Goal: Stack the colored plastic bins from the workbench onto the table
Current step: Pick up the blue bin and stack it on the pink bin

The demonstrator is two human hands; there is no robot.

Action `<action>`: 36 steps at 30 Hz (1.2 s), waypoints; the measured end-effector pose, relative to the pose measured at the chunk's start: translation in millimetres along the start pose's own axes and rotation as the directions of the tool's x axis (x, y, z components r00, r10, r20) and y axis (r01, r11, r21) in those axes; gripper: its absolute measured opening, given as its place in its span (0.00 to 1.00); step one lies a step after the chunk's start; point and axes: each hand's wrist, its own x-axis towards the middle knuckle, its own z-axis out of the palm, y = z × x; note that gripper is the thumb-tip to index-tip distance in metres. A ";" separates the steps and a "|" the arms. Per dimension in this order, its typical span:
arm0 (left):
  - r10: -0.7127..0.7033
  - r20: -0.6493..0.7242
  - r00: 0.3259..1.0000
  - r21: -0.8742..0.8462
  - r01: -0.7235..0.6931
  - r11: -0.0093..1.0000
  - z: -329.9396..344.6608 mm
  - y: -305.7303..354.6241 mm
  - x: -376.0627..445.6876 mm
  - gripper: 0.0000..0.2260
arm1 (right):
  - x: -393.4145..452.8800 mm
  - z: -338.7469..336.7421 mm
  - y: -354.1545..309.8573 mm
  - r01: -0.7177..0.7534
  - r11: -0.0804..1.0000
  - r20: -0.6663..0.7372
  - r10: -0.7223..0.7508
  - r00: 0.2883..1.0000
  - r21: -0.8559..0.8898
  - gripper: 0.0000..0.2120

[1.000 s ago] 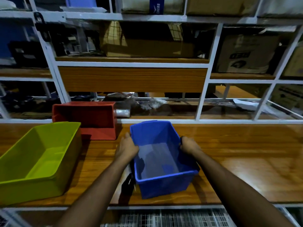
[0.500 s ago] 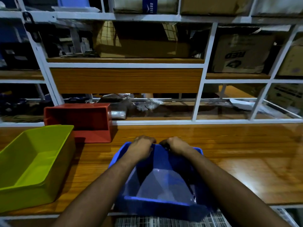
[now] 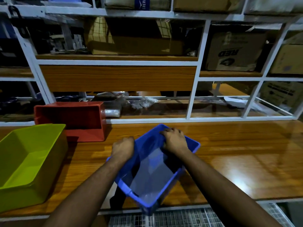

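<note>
A blue plastic bin [image 3: 152, 179] is held over the front edge of the wooden workbench [image 3: 229, 153], turned at an angle with one corner toward me. My left hand [image 3: 123, 149] grips its left rim and my right hand [image 3: 174, 140] grips the far rim. A green bin [image 3: 27, 163] sits open side up at the left of the bench. Behind it a red bin [image 3: 72, 119] lies on its side with its opening facing me.
A white-framed shelf unit [image 3: 193, 95] rises behind the bench, holding cardboard boxes [image 3: 232, 51] and plastic bags [image 3: 113, 110]. A metal grid [image 3: 164, 218] shows below the bench's front edge.
The blue bin came toward me, tipped, and has now rotated to sit diagonally. My hands shifted from its two sides to the far rim, then the left hand moved to the left rim.
</note>
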 end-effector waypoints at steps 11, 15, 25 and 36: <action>-0.231 0.060 0.971 -0.246 0.239 0.939 -16.7 -11.1 -18.7 0.09 | -11.7 11.4 5.4 -0.405 0.759 -0.004 0.473 0.881 0.510 0.24; -0.262 0.079 0.962 -0.300 0.274 0.914 -15.0 -15.5 -26.6 0.10 | -21.3 8.9 -3.3 -0.517 0.607 0.117 0.574 0.811 0.604 0.28; -0.415 0.171 0.894 -0.516 0.440 0.735 -17.1 -42.8 -35.1 0.07 | -30.2 1.6 -15.0 -0.520 0.457 0.314 0.453 0.834 0.722 0.06; -0.180 0.536 0.825 -0.818 0.560 0.133 -45.2 -57.0 -64.0 0.05 | -52.9 -5.6 -13.1 -0.540 0.084 0.496 0.295 0.817 0.838 0.12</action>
